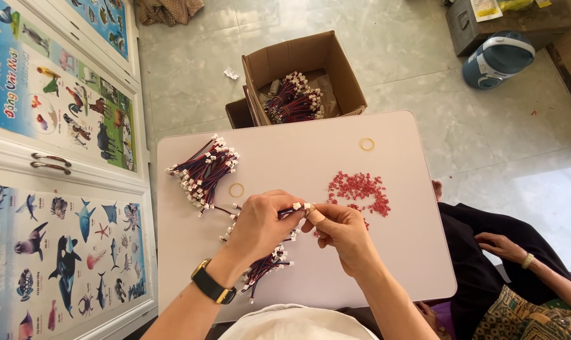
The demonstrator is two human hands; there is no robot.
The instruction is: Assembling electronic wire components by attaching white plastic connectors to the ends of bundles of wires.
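My left hand point(258, 228), with a black watch on its wrist, grips a bundle of thin red, blue and black wires point(265, 264) that end in small white connectors. The bundle trails toward me over the white table point(399, 264). My right hand point(343, 234) pinches one white connector end point(302, 207) at the top of that bundle, fingertips touching the left hand. A pile of small red plastic pieces point(360, 189) lies just beyond my right hand. A second bundle of the same wires point(203, 171) lies at the table's far left.
Two yellow rubber bands lie on the table, one point(236, 190) near the left bundle, one point(367, 144) at the far right. An open cardboard box point(345, 72) with more wires stands on the floor beyond. Another person's hand point(501, 245) rests at the right. Poster-covered cabinet doors point(59, 126) line the left.
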